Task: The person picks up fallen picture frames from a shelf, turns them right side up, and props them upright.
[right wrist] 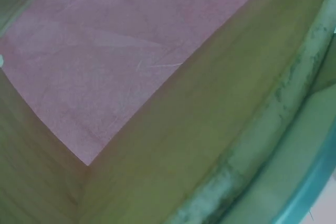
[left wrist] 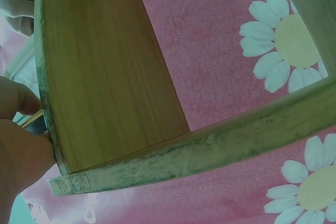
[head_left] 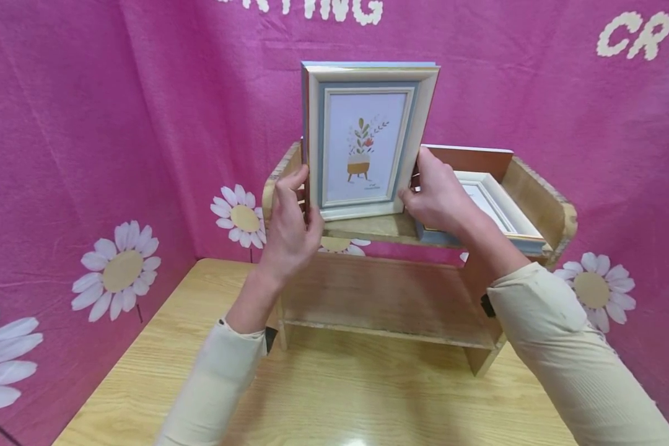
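A picture frame point(head_left: 368, 148) with a cream and blue border, showing a potted plant print, stands upright over the top board of a small wooden shelf point(head_left: 379, 291), facing me. My left hand point(head_left: 290, 232) holds its left edge low down, thumb toward the front. On the opposite edge, my right hand point(head_left: 437, 192) grips the lower right side, its far fingers hidden behind the frame. In the left wrist view the left hand point(left wrist: 23, 145) shows beside the shelf board's rough edge. The right wrist view shows shelf boards but no hand.
A second picture frame point(head_left: 507, 207) lies flat at the right of the shelf's top, by the raised side panel point(head_left: 541, 192). The shelf stands on a light wooden table point(head_left: 334, 390). A pink cloth point(head_left: 201, 93) with daisies hangs behind and to the left.
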`<state>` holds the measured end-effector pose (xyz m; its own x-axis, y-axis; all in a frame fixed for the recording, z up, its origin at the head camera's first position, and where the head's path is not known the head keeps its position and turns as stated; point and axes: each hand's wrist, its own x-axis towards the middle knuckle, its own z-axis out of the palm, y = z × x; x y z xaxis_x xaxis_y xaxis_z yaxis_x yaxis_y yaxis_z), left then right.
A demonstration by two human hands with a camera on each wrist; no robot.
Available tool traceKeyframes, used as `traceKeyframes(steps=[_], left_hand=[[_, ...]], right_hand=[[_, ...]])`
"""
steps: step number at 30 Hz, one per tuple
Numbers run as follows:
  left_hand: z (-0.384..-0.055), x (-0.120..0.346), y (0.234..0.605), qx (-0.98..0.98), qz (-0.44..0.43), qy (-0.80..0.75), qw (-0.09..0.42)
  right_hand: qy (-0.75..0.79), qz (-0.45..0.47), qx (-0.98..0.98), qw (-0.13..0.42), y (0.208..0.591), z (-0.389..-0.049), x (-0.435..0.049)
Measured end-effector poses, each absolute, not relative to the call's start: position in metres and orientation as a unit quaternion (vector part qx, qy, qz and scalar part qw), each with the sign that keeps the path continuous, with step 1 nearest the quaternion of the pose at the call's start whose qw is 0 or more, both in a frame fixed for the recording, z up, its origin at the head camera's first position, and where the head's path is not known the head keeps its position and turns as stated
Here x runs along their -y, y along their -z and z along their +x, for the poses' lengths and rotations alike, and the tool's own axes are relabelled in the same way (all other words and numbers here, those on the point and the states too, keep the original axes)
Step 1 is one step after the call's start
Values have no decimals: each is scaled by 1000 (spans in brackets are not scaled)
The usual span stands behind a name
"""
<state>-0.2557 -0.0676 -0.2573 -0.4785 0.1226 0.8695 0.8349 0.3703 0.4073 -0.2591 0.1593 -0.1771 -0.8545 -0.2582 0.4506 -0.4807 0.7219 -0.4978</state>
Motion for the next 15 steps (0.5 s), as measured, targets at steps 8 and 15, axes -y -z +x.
traceKeyframes(steps=[8, 15], left_hand=[[-257, 65, 260, 725, -329, 429, 427], [-256, 65, 261, 732, -324, 433, 415]], right_hand=[[-312, 207, 907, 194, 182, -265, -161], [-316, 209, 906, 189, 182, -269, -161]])
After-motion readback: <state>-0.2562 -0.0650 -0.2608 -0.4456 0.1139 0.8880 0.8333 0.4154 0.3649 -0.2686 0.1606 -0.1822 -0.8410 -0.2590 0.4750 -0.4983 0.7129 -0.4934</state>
